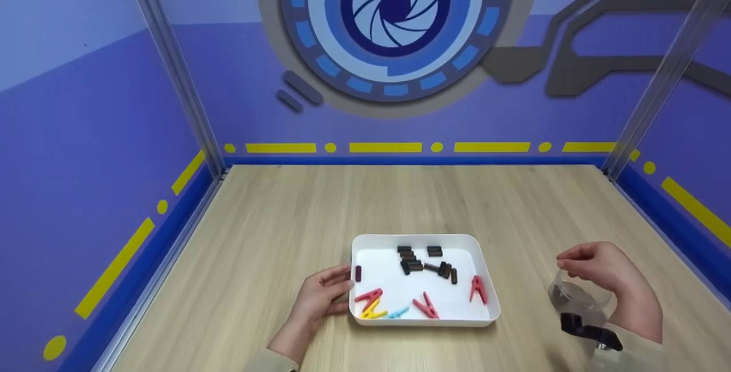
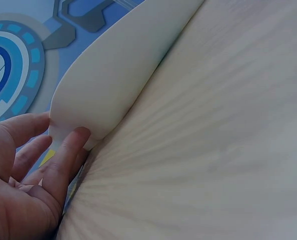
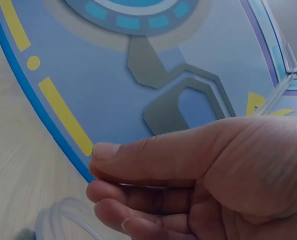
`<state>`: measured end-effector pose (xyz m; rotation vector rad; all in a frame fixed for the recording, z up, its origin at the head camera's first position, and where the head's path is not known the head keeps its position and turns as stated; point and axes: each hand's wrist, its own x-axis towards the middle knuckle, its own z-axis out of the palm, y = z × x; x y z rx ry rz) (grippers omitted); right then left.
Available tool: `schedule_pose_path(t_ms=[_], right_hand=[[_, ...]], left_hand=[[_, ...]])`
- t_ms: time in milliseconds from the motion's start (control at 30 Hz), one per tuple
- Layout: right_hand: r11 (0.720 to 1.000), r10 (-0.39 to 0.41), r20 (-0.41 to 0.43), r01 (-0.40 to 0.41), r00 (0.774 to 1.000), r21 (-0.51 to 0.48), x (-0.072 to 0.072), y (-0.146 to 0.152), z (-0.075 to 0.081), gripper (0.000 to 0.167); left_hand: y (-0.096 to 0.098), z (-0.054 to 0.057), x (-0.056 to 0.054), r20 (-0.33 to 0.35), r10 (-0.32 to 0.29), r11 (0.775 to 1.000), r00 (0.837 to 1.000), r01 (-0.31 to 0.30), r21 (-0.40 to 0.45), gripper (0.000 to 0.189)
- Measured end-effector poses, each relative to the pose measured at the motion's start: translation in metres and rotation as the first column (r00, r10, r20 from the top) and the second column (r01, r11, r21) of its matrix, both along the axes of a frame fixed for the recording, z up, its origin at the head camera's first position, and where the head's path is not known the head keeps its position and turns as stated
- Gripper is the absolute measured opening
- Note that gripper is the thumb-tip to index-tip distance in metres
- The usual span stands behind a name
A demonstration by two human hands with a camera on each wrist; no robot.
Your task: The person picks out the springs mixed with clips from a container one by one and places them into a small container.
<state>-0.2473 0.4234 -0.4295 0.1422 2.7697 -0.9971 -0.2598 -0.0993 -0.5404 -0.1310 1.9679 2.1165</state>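
My left hand (image 1: 320, 298) is at the left side of a white tray (image 1: 425, 322), fingertips against its outer wall. The left wrist view shows those fingers (image 2: 63, 165) touching the tray's rounded corner (image 2: 103, 85). In the tray lie several small black and brown blocks (image 1: 411, 264), a dark red block (image 1: 358, 273), red clothespins (image 1: 478, 290), a yellow clothespin (image 1: 372, 312) and a light blue clothespin (image 1: 398, 313). At the right, my right hand (image 1: 608, 269) is over a clear container (image 1: 571, 302). Its thumb presses against the curled index finger (image 3: 138, 197), nothing showing between them.
Purple-blue panels (image 1: 400, 120) with yellow dashes stand behind and on both sides of the wooden table (image 1: 297, 212). Metal posts (image 1: 171, 58) rise at the back corners. A black strap piece (image 1: 588, 332) sits at my right wrist.
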Motion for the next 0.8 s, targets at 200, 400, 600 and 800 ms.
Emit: schedule_pose_path(t_ms=[200, 400, 600, 800], right_hand=[[1.0, 0.007, -0.058, -0.008, 0.998, -0.009, -0.004, -0.023, 0.004, 0.042], [0.999, -0.001, -0.147, -0.006, 0.989, -0.053, -0.01, -0.056, 0.006, 0.037], [0.992, -0.039, -0.142, 0.022, 0.989, -0.123, -0.019, -0.093, 0.007, 0.034], [0.986, -0.038, -0.118, 0.018, 0.992, -0.163, -0.025, -0.127, 0.0, 0.029]], left_hand=[[0.0, 0.001, 0.001, -0.002, -0.002, 1.0, 1.0, 0.002, 0.006, 0.054], [0.0, 0.001, 0.002, -0.014, -0.012, 1.0, 1.0, 0.012, 0.013, 0.053], [0.0, 0.0, 0.002, -0.013, -0.011, 1.0, 1.0, 0.011, 0.001, 0.054], [0.0, -0.001, 0.001, -0.011, -0.011, 1.0, 1.0, 0.011, -0.001, 0.054]])
